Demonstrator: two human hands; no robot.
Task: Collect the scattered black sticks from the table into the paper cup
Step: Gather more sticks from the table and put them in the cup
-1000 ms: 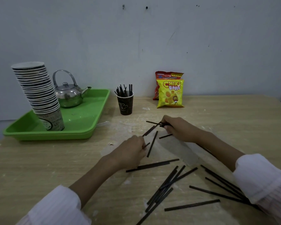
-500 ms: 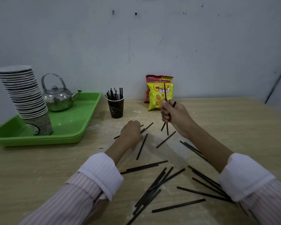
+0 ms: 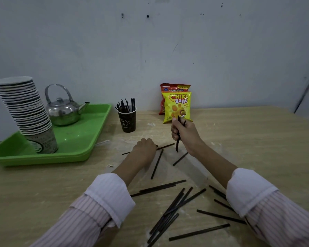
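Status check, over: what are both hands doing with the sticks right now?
Right hand gripping upright sticks. Left hand closed over one on the table. Paper cup partly filled, path clear.

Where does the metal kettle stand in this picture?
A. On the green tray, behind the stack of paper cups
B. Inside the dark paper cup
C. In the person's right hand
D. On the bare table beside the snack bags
A: the metal kettle sits on the green tray, behind the stack of paper cups, far from the snack bags and from both hands.
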